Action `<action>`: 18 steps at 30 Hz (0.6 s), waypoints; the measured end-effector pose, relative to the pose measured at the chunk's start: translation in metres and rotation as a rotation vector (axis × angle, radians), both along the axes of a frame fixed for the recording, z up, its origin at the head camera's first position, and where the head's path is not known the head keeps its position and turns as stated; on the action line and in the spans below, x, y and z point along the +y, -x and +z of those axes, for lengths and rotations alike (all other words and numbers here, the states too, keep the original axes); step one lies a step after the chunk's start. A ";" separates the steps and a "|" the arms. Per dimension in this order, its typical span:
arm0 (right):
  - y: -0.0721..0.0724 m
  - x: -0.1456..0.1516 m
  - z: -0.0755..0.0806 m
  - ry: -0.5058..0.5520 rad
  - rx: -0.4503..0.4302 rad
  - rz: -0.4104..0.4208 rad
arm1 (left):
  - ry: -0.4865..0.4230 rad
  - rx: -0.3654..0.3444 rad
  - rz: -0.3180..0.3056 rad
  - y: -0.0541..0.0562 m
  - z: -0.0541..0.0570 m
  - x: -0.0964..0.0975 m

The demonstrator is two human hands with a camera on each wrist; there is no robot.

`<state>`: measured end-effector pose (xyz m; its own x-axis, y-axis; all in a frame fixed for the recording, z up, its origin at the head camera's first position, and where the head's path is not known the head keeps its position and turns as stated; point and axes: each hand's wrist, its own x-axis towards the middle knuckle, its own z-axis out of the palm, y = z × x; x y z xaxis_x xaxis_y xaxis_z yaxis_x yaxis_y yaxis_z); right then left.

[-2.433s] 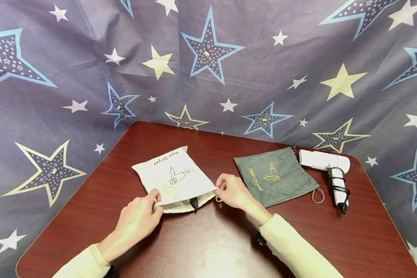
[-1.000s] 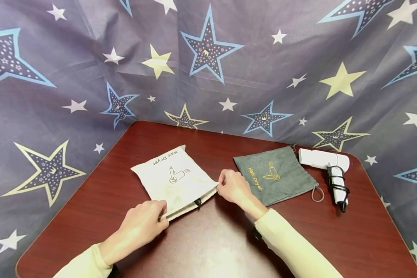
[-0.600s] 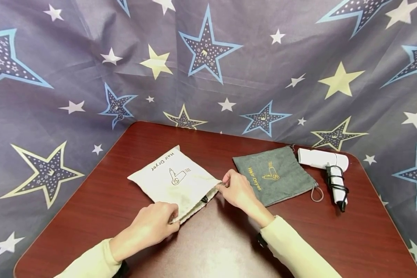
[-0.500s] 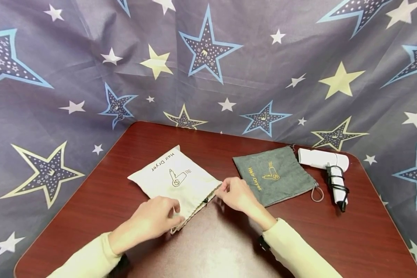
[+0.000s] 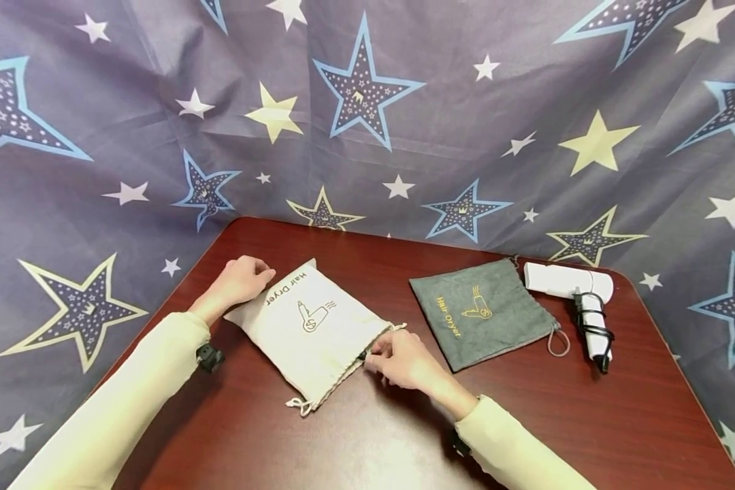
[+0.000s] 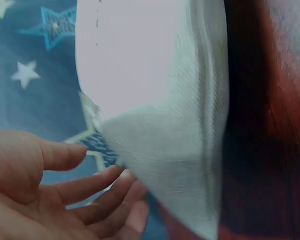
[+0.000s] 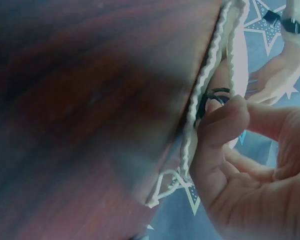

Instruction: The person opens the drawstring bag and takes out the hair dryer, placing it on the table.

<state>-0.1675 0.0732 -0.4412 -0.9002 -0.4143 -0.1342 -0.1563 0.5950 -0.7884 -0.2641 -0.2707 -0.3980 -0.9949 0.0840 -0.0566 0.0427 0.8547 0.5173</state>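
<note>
The white drawstring bag (image 5: 318, 327), printed with "Hair Dryer" and a dryer outline, lies flat on the table with its mouth toward me. My left hand (image 5: 240, 279) is at the bag's far left corner, fingers loose and holding nothing; in the left wrist view its fingertips (image 6: 124, 179) are right at the cloth edge. My right hand (image 5: 404, 361) is at the bag mouth, finger and thumb pinching a black cord end (image 7: 204, 104) that pokes out. The rest of what is inside the bag is hidden. Drawstring loops (image 5: 301, 405) hang from the mouth's near left corner.
To the right lies a grey drawstring bag (image 5: 478, 309) with a similar gold print. Beyond it, by the table's right corner, is a white hair dryer (image 5: 566, 280) with black cord wrapped round its handle. A star-patterned curtain (image 5: 367, 156) hangs behind the table (image 5: 269, 235).
My left hand has let go of the bag's mouth and moved up to its far left corner. My right hand has shifted from the mouth's right corner to the black cord end.
</note>
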 end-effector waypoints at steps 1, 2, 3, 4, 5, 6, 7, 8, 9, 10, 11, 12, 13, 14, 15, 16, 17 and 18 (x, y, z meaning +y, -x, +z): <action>-0.001 -0.001 -0.001 0.009 -0.008 -0.002 | -0.006 -0.047 0.005 0.004 -0.004 -0.002; -0.001 -0.002 -0.001 0.017 -0.011 -0.002 | -0.013 -0.090 0.008 0.008 -0.007 -0.003; -0.001 -0.003 -0.002 0.024 -0.013 -0.001 | -0.020 -0.126 0.012 0.011 -0.009 -0.005; -0.001 -0.004 -0.002 0.029 -0.017 0.002 | -0.030 -0.157 0.017 0.012 -0.011 -0.005; -0.001 -0.006 -0.002 0.032 -0.017 0.006 | -0.040 -0.177 0.019 0.013 -0.012 -0.006; -0.001 -0.007 -0.001 0.036 -0.019 0.008 | -0.052 -0.192 0.018 0.014 -0.013 -0.006; -0.001 -0.008 -0.001 0.039 -0.019 0.009 | -0.062 -0.199 0.014 0.014 -0.013 -0.006; -0.001 -0.008 -0.001 0.041 -0.018 0.010 | -0.068 -0.200 0.009 0.015 -0.013 -0.007; -0.001 -0.009 -0.001 0.043 -0.018 0.010 | -0.075 -0.198 0.006 0.015 -0.014 -0.007; -0.001 -0.009 -0.001 0.045 -0.020 0.008 | -0.086 -0.196 0.004 0.016 -0.014 -0.007; 0.000 -0.010 0.000 0.048 -0.022 0.004 | -0.094 -0.195 0.001 0.016 -0.014 -0.007; 0.000 -0.009 0.000 0.051 -0.024 0.002 | -0.107 -0.196 -0.003 0.018 -0.015 -0.007; 0.000 -0.009 0.000 0.051 -0.025 -0.001 | -0.118 -0.196 -0.004 0.019 -0.016 -0.007; 0.001 -0.009 0.000 0.050 -0.026 -0.002 | -0.128 -0.197 -0.002 0.020 -0.016 -0.007; 0.001 -0.009 -0.001 0.050 -0.028 -0.004 | -0.138 -0.198 0.003 0.021 -0.017 -0.007; 0.002 -0.009 -0.001 0.049 -0.030 -0.006 | -0.146 -0.196 0.003 0.021 -0.018 -0.007; 0.002 -0.008 -0.002 0.048 -0.034 -0.009 | -0.152 -0.195 0.003 0.022 -0.019 -0.007; 0.002 -0.008 -0.002 0.046 -0.037 -0.012 | -0.159 -0.194 0.007 0.022 -0.020 -0.007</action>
